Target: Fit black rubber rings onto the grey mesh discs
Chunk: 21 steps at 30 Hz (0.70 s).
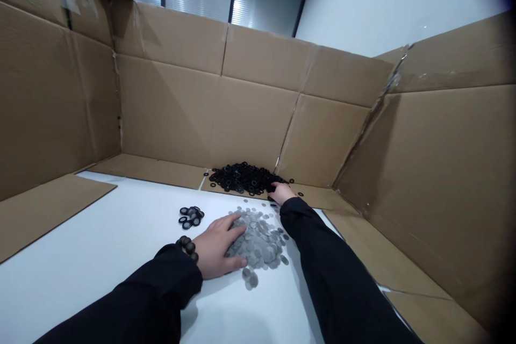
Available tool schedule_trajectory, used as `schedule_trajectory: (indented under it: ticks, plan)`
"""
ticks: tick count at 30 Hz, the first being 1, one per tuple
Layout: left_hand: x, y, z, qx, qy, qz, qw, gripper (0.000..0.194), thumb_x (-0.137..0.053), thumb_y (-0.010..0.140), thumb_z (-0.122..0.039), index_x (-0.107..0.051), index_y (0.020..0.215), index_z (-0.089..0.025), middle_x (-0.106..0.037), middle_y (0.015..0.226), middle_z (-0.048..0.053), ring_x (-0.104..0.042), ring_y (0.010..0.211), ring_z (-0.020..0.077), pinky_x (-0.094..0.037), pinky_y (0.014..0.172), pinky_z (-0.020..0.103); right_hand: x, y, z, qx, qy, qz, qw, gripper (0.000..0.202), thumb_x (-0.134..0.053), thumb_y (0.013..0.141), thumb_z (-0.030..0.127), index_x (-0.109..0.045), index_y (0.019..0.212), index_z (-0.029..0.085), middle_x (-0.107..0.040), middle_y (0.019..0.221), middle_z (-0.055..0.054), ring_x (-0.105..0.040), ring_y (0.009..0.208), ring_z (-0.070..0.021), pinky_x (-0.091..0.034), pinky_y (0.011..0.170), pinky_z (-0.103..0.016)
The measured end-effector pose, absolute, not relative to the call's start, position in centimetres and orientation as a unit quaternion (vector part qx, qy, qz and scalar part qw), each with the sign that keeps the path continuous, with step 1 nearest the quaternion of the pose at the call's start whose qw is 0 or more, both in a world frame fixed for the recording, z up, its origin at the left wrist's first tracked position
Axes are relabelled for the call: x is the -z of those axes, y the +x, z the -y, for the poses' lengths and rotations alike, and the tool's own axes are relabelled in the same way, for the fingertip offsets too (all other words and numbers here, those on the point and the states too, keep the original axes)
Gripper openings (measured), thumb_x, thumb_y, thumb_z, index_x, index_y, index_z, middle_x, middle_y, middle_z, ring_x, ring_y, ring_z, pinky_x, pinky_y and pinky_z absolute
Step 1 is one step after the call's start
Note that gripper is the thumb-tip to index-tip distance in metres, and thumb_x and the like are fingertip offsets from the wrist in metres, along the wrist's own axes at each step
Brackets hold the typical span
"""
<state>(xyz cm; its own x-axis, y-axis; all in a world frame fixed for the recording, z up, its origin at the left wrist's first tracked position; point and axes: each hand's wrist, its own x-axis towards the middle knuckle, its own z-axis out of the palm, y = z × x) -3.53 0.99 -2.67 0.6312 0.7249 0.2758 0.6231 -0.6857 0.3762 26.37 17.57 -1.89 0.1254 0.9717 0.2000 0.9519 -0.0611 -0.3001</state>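
- Now I have the left hand spread open, palm down, its fingertips on the near-left side of the heap of grey discs; I see nothing pinched in it.
- Over at the back, my right hand reaches to the right-hand end of the pile of black rings; its fingers are bent and partly lost against the black, so I cannot tell whether they grip a ring.
- That pile lies on the cardboard flap at the foot of the back wall, while the discs lie nearer me on the white desk.
- For the ring side, I judge it best to pinch one from the loose edge, by its rim (digging into the middle would probably spill others).
- For the discs, I'd press one lightly and slide it clear of the heap before lifting; thin, flat pieces likely stick together.
- I'd also raise the right sleeve a little, lest it sweep the discs beside it.
- Left of the heap, the small cluster of black-rimmed pieces sits apart, and I'd leave it undisturbed.
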Motion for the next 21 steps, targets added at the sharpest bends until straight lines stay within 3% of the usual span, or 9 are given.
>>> schedule_trajectory:
  ticks: [9,15,21]
  plan:
    - [2.3,-3.4,-1.3,-0.236,0.882,-0.387,0.129,0.059,-0.063,0.080,-0.046,-0.055,0.133,-0.022,-0.037,0.150,0.015,-0.039,0.135,0.0351,-0.036,0.111,0.050,1.8,27.3,-17.3,-0.085,-0.731,0.644,0.208,0.029,-0.058,0.093,0.034,-0.060,0.116,0.016,-0.061,0.118,-0.009,-0.062,0.100,-0.0198,-0.054,0.086,-0.040]
    - [1.1,-3.5,-1.0,-0.249,0.877,-0.385,0.142,0.053,-0.059,0.083,-0.042,-0.056,0.131,-0.020,-0.039,0.146,0.015,-0.041,0.134,0.0316,-0.038,0.112,0.045,2.4,27.8,-15.5,-0.123,-0.713,0.610,0.324,0.025,-0.059,0.092,0.034,-0.062,0.107,0.014,-0.064,0.107,-0.006,-0.063,0.091,-0.0175,-0.055,0.079,-0.036]
    - [0.3,-3.6,-0.9,-0.261,0.884,-0.358,0.149,0.047,-0.054,0.088,-0.040,-0.056,0.130,-0.021,-0.045,0.141,0.014,-0.044,0.131,0.0304,-0.039,0.111,0.046,2.2,27.2,-12.2,-0.232,-0.626,0.574,0.473,0.016,-0.064,0.080,0.028,-0.061,0.086,0.013,-0.061,0.072,-0.001,-0.055,0.060,-0.0106,-0.048,0.060,-0.025]
